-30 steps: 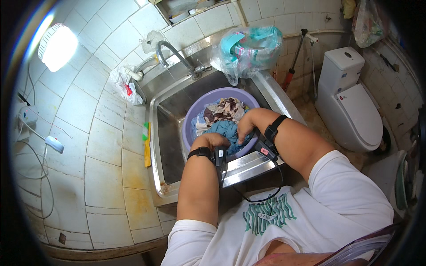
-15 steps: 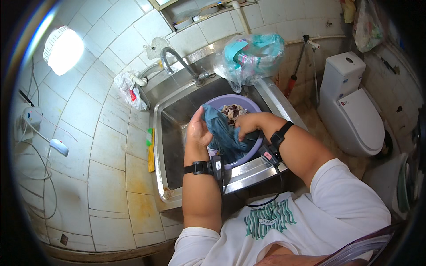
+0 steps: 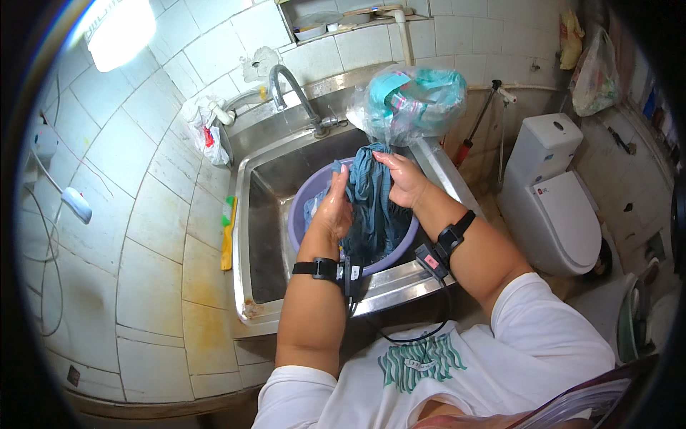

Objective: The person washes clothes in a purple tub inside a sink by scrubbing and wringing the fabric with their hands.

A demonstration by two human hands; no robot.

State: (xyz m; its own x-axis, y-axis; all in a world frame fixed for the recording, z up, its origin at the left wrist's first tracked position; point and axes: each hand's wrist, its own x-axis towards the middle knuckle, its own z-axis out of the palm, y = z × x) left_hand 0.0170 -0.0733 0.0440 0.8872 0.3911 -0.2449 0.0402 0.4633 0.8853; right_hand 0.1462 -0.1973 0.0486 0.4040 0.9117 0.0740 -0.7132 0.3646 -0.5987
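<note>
A wet blue-grey cloth garment [image 3: 373,211] hangs in folds between my hands, its lower part down in a purple basin [image 3: 298,222]. My right hand [image 3: 406,180] pinches the garment's upper end above the basin's far rim. On the other side, my left hand [image 3: 333,213] is closed on the left edge of the same cloth, fingers pointing up. Both hands look wet. Some lighter blue fabric [image 3: 311,207] shows in the basin beside my left hand. The garment and my hands hide most of what lies inside.
The basin stands in a steel sink [image 3: 246,279] below a curved faucet [image 3: 286,84]. Behind the sink's far right corner sits a clear plastic bag [image 3: 416,104] with teal contents. A yellow-and-green brush [image 3: 228,236] rests along the left edge. A toilet [image 3: 561,214] stands to the right.
My right hand has risen from inside the basin, drawing the garment upward into a hanging length. My left hand has dropped slightly. The brown-and-cream patterned cloth is now hidden.
</note>
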